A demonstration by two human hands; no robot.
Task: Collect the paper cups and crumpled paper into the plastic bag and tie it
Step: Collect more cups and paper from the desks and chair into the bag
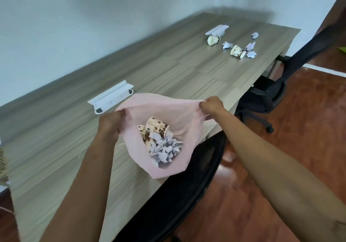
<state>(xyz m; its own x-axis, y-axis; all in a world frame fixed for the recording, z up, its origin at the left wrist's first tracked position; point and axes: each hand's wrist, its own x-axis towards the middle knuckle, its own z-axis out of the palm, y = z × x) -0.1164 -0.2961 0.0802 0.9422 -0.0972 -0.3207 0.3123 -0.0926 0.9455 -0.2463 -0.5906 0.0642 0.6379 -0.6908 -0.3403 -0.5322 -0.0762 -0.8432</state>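
Note:
A pink plastic bag [183,118] hangs open over the near edge of the table. My left hand [110,123] pinches its left rim and my right hand [211,105] grips its right rim, stretching the mouth wide. Inside lie spotted paper cups [156,127] and a heap of crumpled paper [166,150]. Far off on the table, one spotted cup [213,40] lies on its side, a second cup [236,51] lies near it, and several crumpled paper balls [250,49] are scattered around them.
The wooden table [168,64] runs along a white wall. A white plastic fixture [112,98] sits just behind the bag and another [217,29] sits by the far cups. A black office chair [177,195] stands below the bag, another [265,99] at the far right.

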